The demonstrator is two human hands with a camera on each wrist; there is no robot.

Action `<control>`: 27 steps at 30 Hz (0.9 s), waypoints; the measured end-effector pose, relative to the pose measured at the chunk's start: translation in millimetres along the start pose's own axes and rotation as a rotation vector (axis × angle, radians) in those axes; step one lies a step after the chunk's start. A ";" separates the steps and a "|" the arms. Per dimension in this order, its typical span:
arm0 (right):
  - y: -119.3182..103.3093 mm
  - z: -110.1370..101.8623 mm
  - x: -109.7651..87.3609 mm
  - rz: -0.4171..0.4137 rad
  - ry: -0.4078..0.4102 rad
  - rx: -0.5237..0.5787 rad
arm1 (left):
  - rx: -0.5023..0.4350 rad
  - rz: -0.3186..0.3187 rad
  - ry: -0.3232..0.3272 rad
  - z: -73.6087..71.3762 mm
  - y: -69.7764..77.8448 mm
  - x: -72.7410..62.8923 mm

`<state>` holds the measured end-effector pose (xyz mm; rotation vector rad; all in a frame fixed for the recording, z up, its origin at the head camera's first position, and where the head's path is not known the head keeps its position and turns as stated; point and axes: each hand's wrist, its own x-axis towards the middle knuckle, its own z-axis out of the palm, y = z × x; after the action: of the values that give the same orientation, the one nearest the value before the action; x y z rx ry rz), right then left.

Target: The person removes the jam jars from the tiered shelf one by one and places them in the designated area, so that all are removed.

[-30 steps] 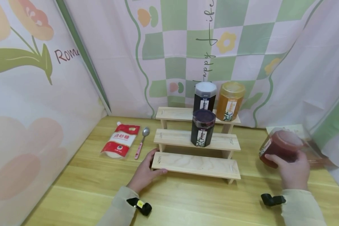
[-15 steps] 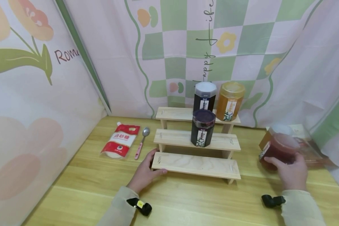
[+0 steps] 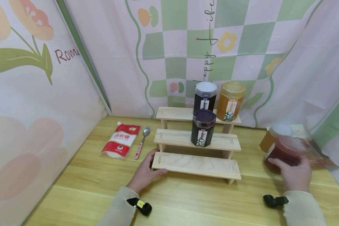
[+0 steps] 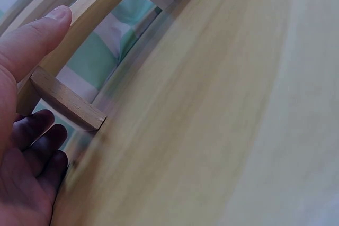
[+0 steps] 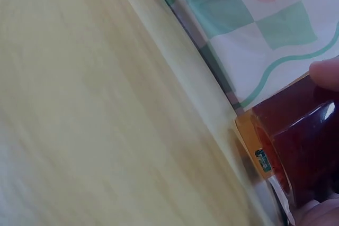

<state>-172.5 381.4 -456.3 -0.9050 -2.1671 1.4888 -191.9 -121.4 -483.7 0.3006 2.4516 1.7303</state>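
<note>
In the head view my left hand (image 3: 145,172) grips the left end of the lowest step of a three-step wooden display stand (image 3: 196,163). The left wrist view shows the thumb (image 4: 37,41) against the step and curled fingers (image 4: 47,146) beside its leg. On the right, my right hand (image 3: 296,174) holds a dark red jar (image 3: 285,150) with a pale lid. Behind it stands an amber jar (image 3: 268,141), partly hidden. A dark jar (image 3: 202,131) is on the middle step. The top step bears another dark jar (image 3: 205,97) and a honey-coloured jar (image 3: 230,102).
A red and white pouch (image 3: 121,140) with Chinese lettering lies left of the stand, next to a pink-handled spoon (image 3: 142,142). Behind the right-hand jars lies a flat brownish packet (image 3: 317,153). A patterned curtain (image 3: 175,69) hangs along the table's back edge.
My right hand has brought the red jar a little nearer, uncovering the amber jar behind it, then shifted slightly right. The left hand and the stand stay in place.
</note>
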 end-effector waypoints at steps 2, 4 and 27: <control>0.4 -0.3 -0.3 0.006 -0.005 0.012 | -0.004 0.003 -0.001 -0.1 -0.2 -0.1; 0.9 -0.8 -0.4 0.011 -0.010 0.020 | -0.005 0.004 -0.001 -0.1 0.0 -0.3; 12.4 0.9 6.1 -0.009 -0.011 0.041 | 0.014 -0.011 0.001 0.2 0.3 0.2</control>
<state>-173.8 388.0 -468.5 -0.8748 -2.1380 1.5318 -192.0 -121.2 -483.5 0.2874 2.4622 1.7101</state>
